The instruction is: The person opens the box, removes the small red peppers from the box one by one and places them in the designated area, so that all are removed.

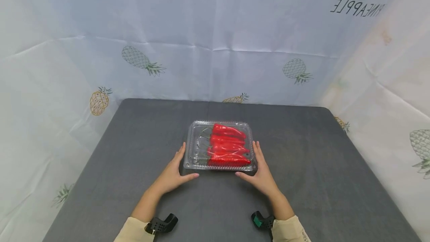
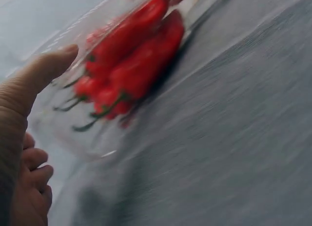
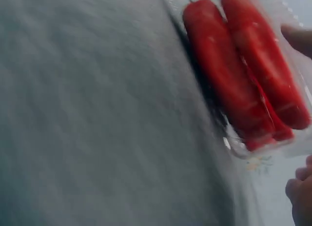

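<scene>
A clear plastic clamshell box [image 1: 193,148] stands on the grey table with several red chili peppers [image 1: 228,145] inside, their green stems toward the left. My left hand [image 1: 171,174] is at the box's left side, fingers extended and thumb spread in front of it. On the right side my right hand [image 1: 262,176] mirrors it, straight fingers along the wall and thumb spread inward. Both wrist views are blurred; the peppers [image 2: 141,65] lie beyond the left thumb [image 2: 44,72], and red peppers [image 3: 229,74] fill the box corner. Whether the fingers touch the box, I cannot tell.
The grey table [image 1: 151,122] has rounded far corners. Behind it hangs a pale cloth [image 1: 215,29] printed with pineapples and lettering, which continues down both sides. A black wrist strap mount [image 1: 162,224] sits on the left wrist, another black mount [image 1: 263,220] on the right.
</scene>
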`<state>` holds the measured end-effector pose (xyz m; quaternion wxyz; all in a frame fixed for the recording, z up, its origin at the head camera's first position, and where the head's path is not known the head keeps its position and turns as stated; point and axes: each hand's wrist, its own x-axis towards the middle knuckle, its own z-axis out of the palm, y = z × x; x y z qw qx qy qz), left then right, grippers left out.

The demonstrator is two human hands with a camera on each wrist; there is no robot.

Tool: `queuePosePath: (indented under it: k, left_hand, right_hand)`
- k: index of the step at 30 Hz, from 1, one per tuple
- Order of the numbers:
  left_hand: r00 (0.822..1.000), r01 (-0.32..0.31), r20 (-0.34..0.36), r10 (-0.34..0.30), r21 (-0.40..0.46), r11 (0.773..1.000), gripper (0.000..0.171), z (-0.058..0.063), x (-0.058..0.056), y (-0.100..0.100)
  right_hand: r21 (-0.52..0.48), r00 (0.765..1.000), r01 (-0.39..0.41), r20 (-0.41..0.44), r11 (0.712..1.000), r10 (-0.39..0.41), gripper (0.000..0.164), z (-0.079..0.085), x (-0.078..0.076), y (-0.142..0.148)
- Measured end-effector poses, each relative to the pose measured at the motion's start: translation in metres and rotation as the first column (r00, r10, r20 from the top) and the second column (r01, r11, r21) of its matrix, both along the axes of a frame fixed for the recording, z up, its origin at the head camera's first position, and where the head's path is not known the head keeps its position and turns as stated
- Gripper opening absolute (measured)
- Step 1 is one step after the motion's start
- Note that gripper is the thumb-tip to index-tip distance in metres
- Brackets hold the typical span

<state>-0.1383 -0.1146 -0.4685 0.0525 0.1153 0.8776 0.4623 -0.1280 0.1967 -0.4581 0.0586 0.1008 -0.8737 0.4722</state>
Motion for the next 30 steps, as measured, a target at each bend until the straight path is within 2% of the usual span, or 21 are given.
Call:
queuePosePath:
  k: [2,6,8,11,14,18,24,28,30]
  left_hand:
    - [1.0,-0.014,-0.013,0.015,0.042,0.999,0.112,-0.006,0.004,0.007]
    - [0.996,-0.021,-0.087,0.032,0.122,0.992,0.105,-0.014,0.007,0.016]
    - [0.993,-0.015,-0.111,0.032,0.151,0.988,0.1,-0.015,0.008,0.017]
    - [0.993,-0.018,-0.108,0.038,0.178,0.984,0.096,-0.017,0.007,0.018]
    - [0.994,-0.014,-0.105,0.035,0.198,0.98,0.093,-0.018,0.007,0.019]
    - [0.985,-0.012,-0.163,0.05,0.223,0.975,0.092,-0.02,0.008,0.021]
    - [0.952,0.006,-0.296,0.073,0.257,0.966,0.089,-0.026,0.009,0.022]
    - [0.94,0.037,-0.337,0.056,0.264,0.964,0.088,-0.026,0.009,0.024]
    - [0.94,0.041,-0.338,0.055,0.271,0.962,0.088,-0.025,0.009,0.024]
  right_hand:
    - [-0.05,1.0,0.018,-0.003,0.999,-0.018,0.106,0.003,0.004,-0.007]
    - [-0.158,1.0,0.022,-0.013,0.987,-0.024,0.102,0.006,0.009,-0.015]
    - [-0.198,1.0,0.005,-0.016,0.98,-0.009,0.104,-0.006,0.004,-0.013]
    - [-0.256,0.999,-0.032,-0.03,0.966,0.025,0.105,-0.02,-0.001,-0.01]
    - [-0.301,0.997,-0.066,-0.052,0.951,0.052,0.105,-0.025,-0.003,-0.008]
    - [-0.308,0.995,-0.089,-0.07,0.947,0.071,0.106,-0.024,-0.003,-0.008]
    - [-0.305,0.995,-0.101,-0.05,0.947,0.09,0.104,-0.025,-0.003,-0.008]
    - [-0.316,0.997,-0.082,-0.023,0.945,0.079,0.105,-0.025,-0.003,-0.007]
    - [-0.31,0.997,-0.075,-0.006,0.948,0.077,0.106,-0.024,-0.002,-0.006]
